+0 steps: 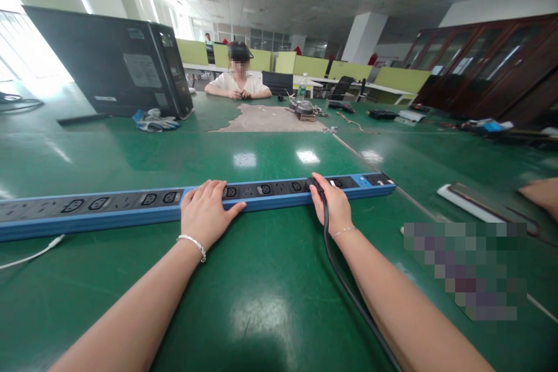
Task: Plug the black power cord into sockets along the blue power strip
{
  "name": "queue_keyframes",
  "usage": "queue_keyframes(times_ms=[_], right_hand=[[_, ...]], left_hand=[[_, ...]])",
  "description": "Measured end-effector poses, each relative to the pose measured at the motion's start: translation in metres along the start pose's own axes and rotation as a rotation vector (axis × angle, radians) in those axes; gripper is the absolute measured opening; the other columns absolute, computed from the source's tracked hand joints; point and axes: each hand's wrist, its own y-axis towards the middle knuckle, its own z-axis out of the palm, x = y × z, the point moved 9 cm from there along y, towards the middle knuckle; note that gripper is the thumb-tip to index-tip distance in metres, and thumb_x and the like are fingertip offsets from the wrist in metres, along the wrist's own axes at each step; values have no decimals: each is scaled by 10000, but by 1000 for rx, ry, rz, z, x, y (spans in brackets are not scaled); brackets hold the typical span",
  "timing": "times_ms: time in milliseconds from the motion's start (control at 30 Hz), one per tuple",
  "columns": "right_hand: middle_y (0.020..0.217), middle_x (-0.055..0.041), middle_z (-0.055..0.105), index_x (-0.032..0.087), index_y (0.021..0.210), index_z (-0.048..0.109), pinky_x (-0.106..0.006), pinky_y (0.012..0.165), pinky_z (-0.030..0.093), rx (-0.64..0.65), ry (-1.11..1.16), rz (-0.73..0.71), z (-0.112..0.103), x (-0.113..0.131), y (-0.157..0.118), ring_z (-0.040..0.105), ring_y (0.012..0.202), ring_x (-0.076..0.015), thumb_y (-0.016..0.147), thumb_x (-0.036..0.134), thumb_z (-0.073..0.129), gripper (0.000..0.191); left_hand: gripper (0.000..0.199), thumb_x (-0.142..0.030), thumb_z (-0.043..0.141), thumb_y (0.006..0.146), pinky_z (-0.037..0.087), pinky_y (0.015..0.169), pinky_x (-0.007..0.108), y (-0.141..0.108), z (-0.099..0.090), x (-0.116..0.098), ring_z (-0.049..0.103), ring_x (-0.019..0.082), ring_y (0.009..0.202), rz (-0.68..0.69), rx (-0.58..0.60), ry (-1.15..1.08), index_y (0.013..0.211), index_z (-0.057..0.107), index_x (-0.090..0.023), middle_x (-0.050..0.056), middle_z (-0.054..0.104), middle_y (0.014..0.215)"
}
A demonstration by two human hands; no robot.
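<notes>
A long blue power strip (270,206) with black sockets lies across the green table in front of me. My left hand (207,209) rests over the strip's middle, fingers laid across its top and thumb out along the front edge; it holds nothing loose. Farther right, my right hand (332,203) grips a black power plug (312,183) at one of the sockets. Whether the plug sits fully in the socket is hidden by my fingers. From it a black cable (337,270) runs down toward me beside my right forearm.
A black computer case (104,64) stands back left, with gloves (156,121) beside it. A person (239,75) sits across the table. Right of me lie a white-edged device (473,203) and a blurred-out item (466,273); another person's hand (543,193) is near. A white cable (37,257) lies left.
</notes>
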Motion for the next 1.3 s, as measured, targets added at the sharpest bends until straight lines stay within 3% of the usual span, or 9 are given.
queue_keyframes(times_ms=[133, 400, 700, 933, 1133, 1300], right_hand=[[1103, -72, 672, 216, 1217, 572, -385, 910, 449, 22, -37, 8, 0, -1, 0, 634, 971, -224, 895, 326, 421, 372], [899, -48, 721, 241, 1154, 615, -345, 815, 480, 98, -117, 55, -2, -2, 9, 666, 784, -217, 879, 354, 443, 343], [997, -82, 704, 181, 1201, 590, -332, 858, 463, 12, -100, 21, -2, 2, -1, 658, 863, -209, 893, 320, 438, 370], [973, -63, 711, 202, 1193, 597, -339, 875, 459, 7, -44, 94, -1, -5, 2, 660, 876, -212, 875, 334, 456, 372], [1138, -100, 655, 159, 1135, 630, -376, 981, 389, -41, 7, 106, 6, -8, 2, 576, 1104, -225, 864, 331, 445, 370], [1179, -82, 635, 206, 1153, 624, -430, 1016, 343, 13, -28, 177, 9, -12, 3, 539, 1153, -234, 868, 362, 454, 367]], left_hand=[[607, -604, 427, 800, 282, 1013, 422, 0, -1, 0, 468, 272, 1206, -3, 1, 17, 1226, 519, -181, 104, 569, 1273], [614, -600, 428, 805, 276, 1017, 425, 0, 1, 1, 455, 270, 1221, 2, 0, 7, 1226, 519, -163, 107, 569, 1273], [596, -602, 441, 798, 279, 1013, 420, 0, -1, 1, 458, 260, 1219, -2, -22, 9, 1217, 522, -186, 98, 573, 1270], [594, -606, 442, 795, 280, 1011, 421, -1, -2, 0, 465, 265, 1210, -4, -25, 1, 1210, 530, -190, 101, 575, 1266], [587, -600, 445, 795, 275, 1015, 424, -1, -2, 1, 459, 264, 1214, -4, -32, -24, 1211, 527, -194, 100, 575, 1264], [582, -599, 437, 798, 272, 1017, 419, -1, -1, 1, 445, 261, 1229, -3, -28, -32, 1211, 527, -198, 102, 573, 1267]])
